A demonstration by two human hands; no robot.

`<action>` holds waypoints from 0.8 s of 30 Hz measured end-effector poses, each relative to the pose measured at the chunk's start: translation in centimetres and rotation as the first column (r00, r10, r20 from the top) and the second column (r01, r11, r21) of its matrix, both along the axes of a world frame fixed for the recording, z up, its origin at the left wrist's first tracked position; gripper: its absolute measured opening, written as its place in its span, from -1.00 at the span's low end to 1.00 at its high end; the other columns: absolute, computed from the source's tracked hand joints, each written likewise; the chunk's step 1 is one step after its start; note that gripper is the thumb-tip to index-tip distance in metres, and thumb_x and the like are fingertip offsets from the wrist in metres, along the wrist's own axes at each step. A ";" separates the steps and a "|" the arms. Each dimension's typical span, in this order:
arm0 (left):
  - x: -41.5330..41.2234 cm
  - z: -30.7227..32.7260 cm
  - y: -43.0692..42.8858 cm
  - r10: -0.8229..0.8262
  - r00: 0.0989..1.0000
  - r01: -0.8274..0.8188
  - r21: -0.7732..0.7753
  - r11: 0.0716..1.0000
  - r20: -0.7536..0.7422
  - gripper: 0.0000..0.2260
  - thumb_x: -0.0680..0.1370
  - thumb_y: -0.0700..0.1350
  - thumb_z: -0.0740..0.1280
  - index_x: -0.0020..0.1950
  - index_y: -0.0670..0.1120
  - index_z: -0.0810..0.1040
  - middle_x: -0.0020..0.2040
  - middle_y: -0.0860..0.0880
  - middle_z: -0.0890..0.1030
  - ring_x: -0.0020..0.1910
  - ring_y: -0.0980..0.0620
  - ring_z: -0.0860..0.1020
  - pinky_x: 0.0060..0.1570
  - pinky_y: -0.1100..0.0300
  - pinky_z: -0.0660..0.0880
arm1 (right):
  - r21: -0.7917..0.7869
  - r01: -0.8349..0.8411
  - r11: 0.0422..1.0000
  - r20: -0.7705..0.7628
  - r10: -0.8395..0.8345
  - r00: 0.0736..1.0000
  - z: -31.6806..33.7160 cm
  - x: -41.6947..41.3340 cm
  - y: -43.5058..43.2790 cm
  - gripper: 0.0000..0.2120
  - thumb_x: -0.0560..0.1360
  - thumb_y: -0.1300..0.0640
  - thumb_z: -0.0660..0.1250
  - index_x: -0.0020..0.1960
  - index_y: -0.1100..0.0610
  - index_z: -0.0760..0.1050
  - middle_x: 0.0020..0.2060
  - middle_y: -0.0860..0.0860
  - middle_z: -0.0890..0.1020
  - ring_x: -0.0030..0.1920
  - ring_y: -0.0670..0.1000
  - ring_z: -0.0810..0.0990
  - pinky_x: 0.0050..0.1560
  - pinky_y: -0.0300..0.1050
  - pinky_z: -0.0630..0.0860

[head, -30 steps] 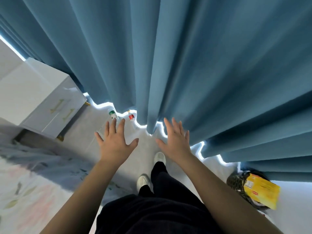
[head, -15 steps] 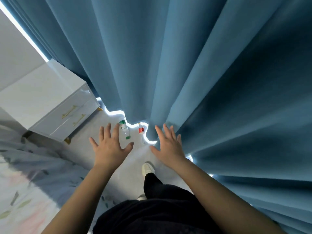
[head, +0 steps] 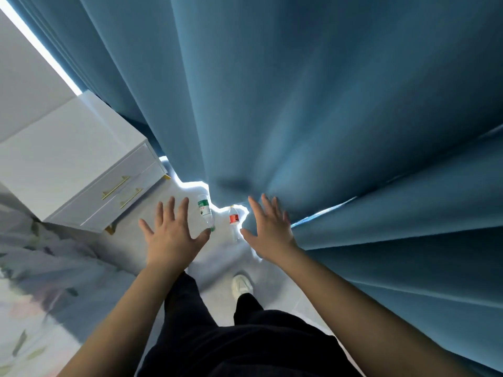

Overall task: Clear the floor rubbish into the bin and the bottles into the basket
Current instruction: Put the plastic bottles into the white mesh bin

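Open floor: a narrow strip of pale grey floor (head: 136, 240) runs ahead, between the bed and cabinet on the left and the curtain on the right.
Left edge: a white two-drawer cabinet with gold bar handles (head: 81, 170) stands beside a floral grey bed cover (head: 32, 281).
Right edge: a heavy blue pleated curtain (head: 340, 118) fills the upper and right view, its hem reaching the floor.
Bottles: a clear plastic bottle with a green label (head: 204, 212) lies on the floor at the hem, green cap towards the person. A clear plastic bottle with a red label (head: 233, 217) lies just to its right.
Left hand (head: 171, 238): fingers spread and straight, holding nothing, with the thumb tip near the green cap in view.
Right hand (head: 269, 232): fingers straight and slightly spread, holding nothing. The fingertips are at a curtain fold; contact cannot be told.
Hard to see: glare under the hem washes out the red-labelled bottle's lower end. Black trousers (head: 245, 344) hide the floor below, with one white shoe (head: 241, 285) showing.
Since earlier: both hands were spread the same way half a second ago. The curtain now covers the lower right corner, where a yellow packet showed a second ago.
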State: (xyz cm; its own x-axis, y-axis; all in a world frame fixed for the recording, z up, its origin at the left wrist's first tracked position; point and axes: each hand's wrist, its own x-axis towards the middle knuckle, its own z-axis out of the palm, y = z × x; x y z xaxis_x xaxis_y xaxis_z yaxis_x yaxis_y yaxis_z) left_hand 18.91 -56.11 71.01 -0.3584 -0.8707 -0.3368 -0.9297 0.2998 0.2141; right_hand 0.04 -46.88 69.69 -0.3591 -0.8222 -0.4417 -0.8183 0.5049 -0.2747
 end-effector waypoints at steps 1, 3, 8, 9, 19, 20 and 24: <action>0.0 -0.3 -1.3 -0.025 1.000 0.025 0.009 1.000 0.003 -0.24 0.49 0.33 0.18 0.57 0.04 -0.02 0.58 -0.05 -0.03 0.56 -0.08 -0.14 0.42 -0.30 -0.15 | 0.008 0.025 1.000 0.012 -0.026 1.000 -0.2 0.2 -0.9 -0.29 0.55 -0.18 0.19 0.58 -0.07 -0.08 0.58 0.03 -0.08 0.56 0.16 -0.14 0.50 0.23 -0.04; 0.1 -0.9 -4.2 -0.102 0.995 0.101 0.012 0.995 0.019 -0.23 0.48 0.36 0.17 0.57 0.05 -0.02 0.59 -0.05 -0.02 0.56 -0.09 -0.13 0.41 -0.31 -0.14 | 0.016 0.084 0.996 0.020 -0.084 0.996 -0.7 0.7 -2.7 -0.29 0.56 -0.16 0.20 0.58 -0.07 -0.08 0.58 0.03 -0.09 0.56 0.16 -0.14 0.50 0.23 -0.06; 1.1 -3.6 -11.4 -0.363 0.923 0.356 0.075 0.931 0.125 -0.23 0.48 0.37 0.15 0.56 0.09 -0.04 0.59 -0.05 -0.04 0.56 -0.11 -0.11 0.42 -0.31 -0.14 | 0.084 0.195 0.977 -0.010 -0.195 0.981 -3.4 1.9 -7.9 -0.31 0.57 -0.15 0.18 0.58 -0.05 -0.08 0.58 0.05 -0.07 0.56 0.17 -0.10 0.49 0.22 -0.01; 1.2 -3.9 -12.2 -0.400 0.906 0.391 0.089 0.916 0.140 -0.23 0.48 0.36 0.16 0.57 0.08 -0.05 0.59 -0.05 -0.06 0.56 -0.11 -0.12 0.42 -0.31 -0.15 | 0.093 0.207 0.974 -0.029 -0.205 0.978 -3.8 2.0 -8.3 -0.31 0.57 -0.14 0.18 0.58 -0.05 -0.08 0.58 0.06 -0.06 0.56 0.17 -0.09 0.49 0.22 0.00; 0.3 -25.8 -19.9 -0.559 0.775 0.486 0.286 0.826 0.295 -0.20 0.49 0.30 0.23 0.58 0.05 -0.07 0.58 -0.12 -0.07 0.55 -0.18 -0.14 0.40 -0.36 -0.17 | 0.348 0.195 0.917 0.035 -0.220 0.975 -25.4 1.4 -15.0 -0.21 0.53 -0.08 0.29 0.57 -0.10 -0.15 0.58 0.01 -0.06 0.56 0.15 -0.10 0.47 0.28 0.06; 0.4 -28.9 -19.8 -0.555 0.776 0.480 0.291 0.828 0.299 -0.20 0.48 0.30 0.24 0.58 0.05 -0.06 0.58 -0.12 -0.06 0.55 -0.18 -0.13 0.41 -0.37 -0.16 | 0.362 0.189 0.913 0.043 -0.219 0.975 -28.6 1.2 -15.2 -0.19 0.52 -0.07 0.30 0.57 -0.12 -0.16 0.58 0.01 -0.06 0.56 0.15 -0.10 0.46 0.30 0.07; 0.4 -41.1 -18.5 -0.604 0.733 0.500 0.354 0.790 0.313 -0.21 0.49 0.27 0.26 0.57 0.03 -0.03 0.57 -0.14 -0.01 0.55 -0.20 -0.09 0.39 -0.38 -0.16 | 0.426 0.214 0.879 0.072 -0.269 0.961 -41.4 0.8 -14.9 -0.14 0.50 -0.05 0.35 0.55 -0.17 -0.18 0.57 0.01 -0.06 0.55 0.23 -0.08 0.40 0.32 0.16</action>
